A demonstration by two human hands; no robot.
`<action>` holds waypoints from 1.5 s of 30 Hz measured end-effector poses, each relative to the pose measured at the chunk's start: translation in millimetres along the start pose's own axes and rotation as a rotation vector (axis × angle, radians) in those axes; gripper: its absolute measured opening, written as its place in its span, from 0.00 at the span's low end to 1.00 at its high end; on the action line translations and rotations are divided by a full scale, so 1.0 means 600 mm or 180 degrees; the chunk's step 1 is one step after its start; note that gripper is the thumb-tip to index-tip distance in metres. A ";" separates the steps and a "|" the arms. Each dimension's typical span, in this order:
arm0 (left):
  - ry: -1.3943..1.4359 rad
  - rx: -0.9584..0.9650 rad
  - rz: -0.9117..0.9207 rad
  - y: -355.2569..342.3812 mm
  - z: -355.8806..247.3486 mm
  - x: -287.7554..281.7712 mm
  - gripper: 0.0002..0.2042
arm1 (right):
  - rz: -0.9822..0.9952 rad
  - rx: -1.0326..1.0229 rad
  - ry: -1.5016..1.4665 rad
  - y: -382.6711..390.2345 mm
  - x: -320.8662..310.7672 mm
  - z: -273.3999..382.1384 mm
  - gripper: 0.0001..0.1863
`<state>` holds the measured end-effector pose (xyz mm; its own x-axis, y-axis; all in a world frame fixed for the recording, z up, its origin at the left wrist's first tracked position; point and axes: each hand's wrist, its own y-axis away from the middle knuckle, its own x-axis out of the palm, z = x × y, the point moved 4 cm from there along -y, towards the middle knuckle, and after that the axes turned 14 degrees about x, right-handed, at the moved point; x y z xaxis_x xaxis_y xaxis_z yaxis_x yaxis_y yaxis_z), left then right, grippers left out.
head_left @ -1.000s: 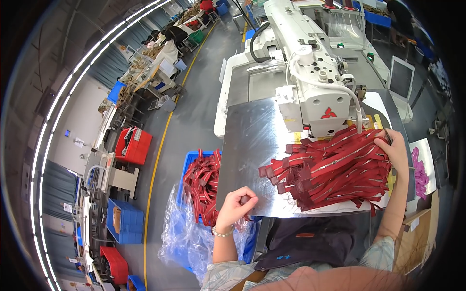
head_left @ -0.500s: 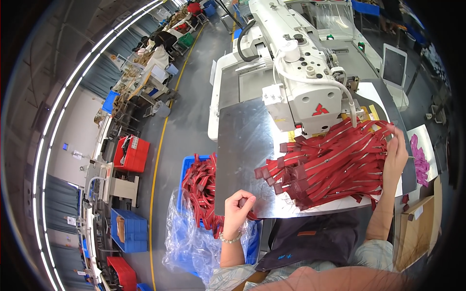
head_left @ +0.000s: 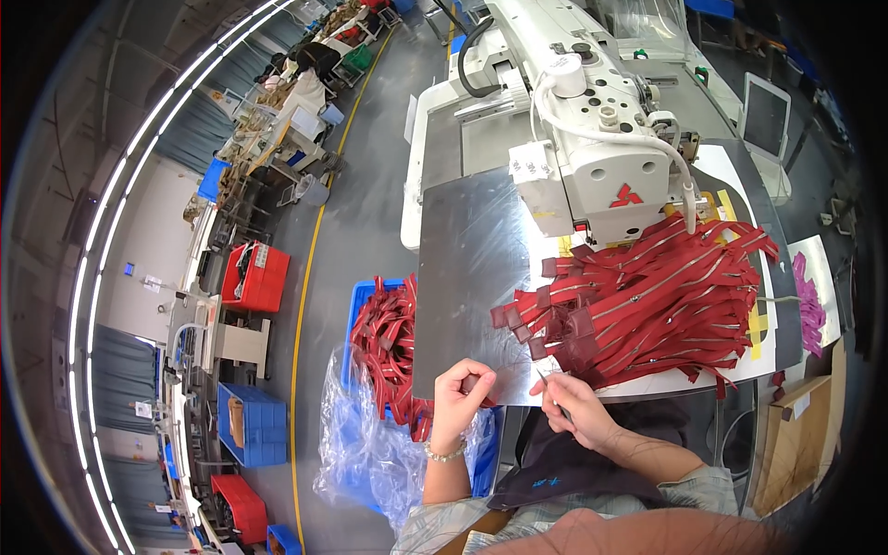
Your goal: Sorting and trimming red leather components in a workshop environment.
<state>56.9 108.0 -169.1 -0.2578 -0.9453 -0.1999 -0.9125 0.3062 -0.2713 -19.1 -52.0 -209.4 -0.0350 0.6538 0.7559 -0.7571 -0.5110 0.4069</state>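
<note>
A large fanned pile of red zippers [head_left: 666, 296], with darker red fabric tabs at their left ends, lies on the metal work plate [head_left: 467, 287] of a white sewing machine [head_left: 601, 139]. My left hand [head_left: 462, 398] is closed at the plate's front edge; a dark red zipper end shows at its fingers, the rest mostly hidden. Just right of it, my right hand [head_left: 578, 412] is closed on a thin, pointed metal tool [head_left: 543, 378], too small to tell its kind. The tool's tip points up toward the plate's edge, a little apart from my left hand.
Left of the plate, a blue crate [head_left: 359, 301] holds more red zippers [head_left: 384, 351], with clear plastic film [head_left: 361, 462] draped over it. Purple strips [head_left: 808, 310] and a cardboard box [head_left: 795, 435] are on the right. Farther left, red bins [head_left: 264, 277] and blue crates [head_left: 254, 430] stand beside benches.
My right hand has left the pile's right end and come down and left, close to my left hand, with a thin metal tool now showing in it. My left hand has stayed nearly in place.
</note>
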 end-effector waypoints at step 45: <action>0.0124 -0.0076 0.0143 0.011 0.001 0.004 0.03 | -0.0113 -0.0278 -0.0308 -0.034 0.006 -0.001 0.14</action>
<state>50.2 108.0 -171.7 -0.3104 -0.9345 -0.1743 -0.9069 0.3460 -0.2403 -3.9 -38.7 -215.1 0.0526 0.6114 0.7896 -0.8109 -0.4353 0.3911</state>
